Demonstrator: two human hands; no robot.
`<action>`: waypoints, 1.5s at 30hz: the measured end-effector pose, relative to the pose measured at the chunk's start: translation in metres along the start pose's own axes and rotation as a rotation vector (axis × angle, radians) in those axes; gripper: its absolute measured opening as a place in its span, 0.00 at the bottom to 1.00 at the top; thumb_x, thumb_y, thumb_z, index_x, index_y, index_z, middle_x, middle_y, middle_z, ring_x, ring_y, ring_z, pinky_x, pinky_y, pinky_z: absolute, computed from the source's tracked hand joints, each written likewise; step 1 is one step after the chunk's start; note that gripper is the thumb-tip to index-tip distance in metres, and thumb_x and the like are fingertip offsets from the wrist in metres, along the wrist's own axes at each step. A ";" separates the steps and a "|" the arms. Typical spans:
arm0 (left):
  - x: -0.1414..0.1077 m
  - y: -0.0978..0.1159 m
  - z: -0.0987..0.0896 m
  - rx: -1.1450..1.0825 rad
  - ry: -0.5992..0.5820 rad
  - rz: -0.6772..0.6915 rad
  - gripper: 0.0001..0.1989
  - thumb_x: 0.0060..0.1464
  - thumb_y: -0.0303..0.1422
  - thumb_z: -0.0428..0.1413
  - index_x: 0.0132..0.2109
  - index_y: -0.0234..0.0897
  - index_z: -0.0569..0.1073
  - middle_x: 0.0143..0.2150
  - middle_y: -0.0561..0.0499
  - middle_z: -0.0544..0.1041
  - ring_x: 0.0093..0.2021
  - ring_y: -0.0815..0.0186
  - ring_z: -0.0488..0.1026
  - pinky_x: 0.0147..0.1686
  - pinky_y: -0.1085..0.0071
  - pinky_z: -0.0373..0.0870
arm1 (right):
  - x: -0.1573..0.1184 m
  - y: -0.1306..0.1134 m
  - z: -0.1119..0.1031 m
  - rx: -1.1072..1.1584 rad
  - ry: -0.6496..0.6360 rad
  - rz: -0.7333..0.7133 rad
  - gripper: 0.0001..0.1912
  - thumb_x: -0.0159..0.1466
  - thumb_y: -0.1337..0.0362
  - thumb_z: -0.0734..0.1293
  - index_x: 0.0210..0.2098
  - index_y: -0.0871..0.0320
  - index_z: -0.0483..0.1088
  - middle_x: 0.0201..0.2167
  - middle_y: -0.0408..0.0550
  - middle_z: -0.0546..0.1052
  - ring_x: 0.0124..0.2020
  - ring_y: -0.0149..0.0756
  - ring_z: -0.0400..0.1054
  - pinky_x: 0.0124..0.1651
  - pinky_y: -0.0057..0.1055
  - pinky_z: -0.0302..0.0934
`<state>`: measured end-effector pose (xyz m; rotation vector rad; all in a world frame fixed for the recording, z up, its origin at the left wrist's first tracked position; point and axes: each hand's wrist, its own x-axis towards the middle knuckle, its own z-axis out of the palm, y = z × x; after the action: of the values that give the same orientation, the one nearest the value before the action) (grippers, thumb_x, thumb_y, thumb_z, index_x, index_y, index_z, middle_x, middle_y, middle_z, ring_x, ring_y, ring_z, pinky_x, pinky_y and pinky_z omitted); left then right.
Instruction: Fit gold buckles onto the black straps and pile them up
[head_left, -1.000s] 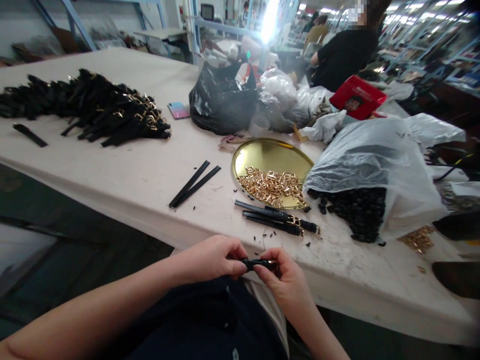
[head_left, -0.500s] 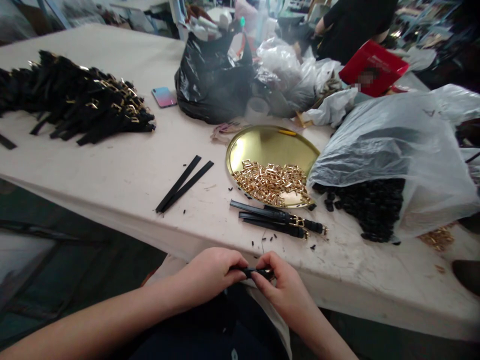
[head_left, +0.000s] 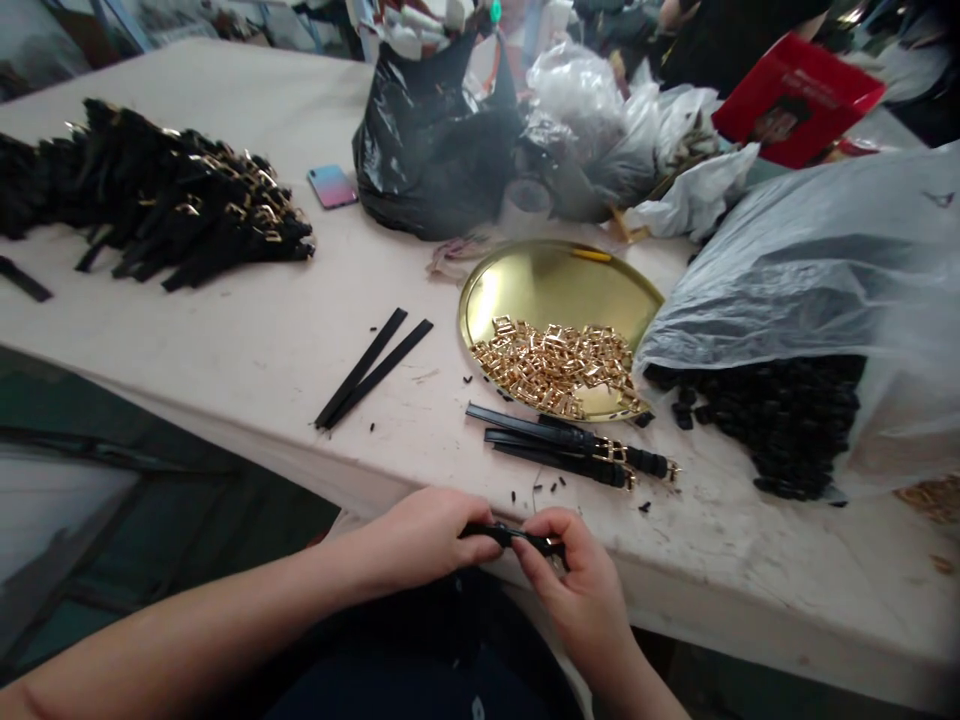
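Between my two hands, at the table's front edge, is a black strap [head_left: 508, 534] with a bit of gold metal near its right end. My left hand [head_left: 442, 535] pinches the strap's left part, and my right hand [head_left: 574, 560] is closed around the end with the metal, mostly hiding it. Just beyond lie several black straps with gold buckles [head_left: 562, 445]. Behind them a round gold tray [head_left: 525, 275] holds a heap of gold buckles [head_left: 559, 360]. To the left, two plain black strips [head_left: 375, 365] lie crossed near one end.
A clear plastic bag [head_left: 795, 270] spills small black pieces [head_left: 795, 430] at right. A large pile of buckled straps [head_left: 195, 200] lies at left, near a phone [head_left: 332, 187]. A black bag [head_left: 435, 140] and a red packet [head_left: 802, 95] stand behind; a person [head_left: 742, 40] is farther back.
My hands have drawn slightly apart, showing more of the strap between them. The view has shifted a little, and the person in the back shows less.
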<state>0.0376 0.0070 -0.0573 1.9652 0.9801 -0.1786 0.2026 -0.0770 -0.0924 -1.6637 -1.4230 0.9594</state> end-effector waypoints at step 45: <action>-0.019 -0.005 0.021 -0.243 0.198 0.433 0.18 0.50 0.43 0.55 0.47 0.42 0.72 0.34 0.52 0.72 0.33 0.70 0.68 0.34 0.77 0.64 | -0.026 -0.022 0.010 1.187 -0.145 0.431 0.13 0.51 0.60 0.73 0.27 0.57 0.65 0.19 0.37 0.70 0.17 0.23 0.61 0.22 0.19 0.55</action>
<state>0.0268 -0.0186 -0.0642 1.9400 0.6398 0.3676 0.1808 -0.0991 -0.0756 -0.9588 -0.3164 1.7226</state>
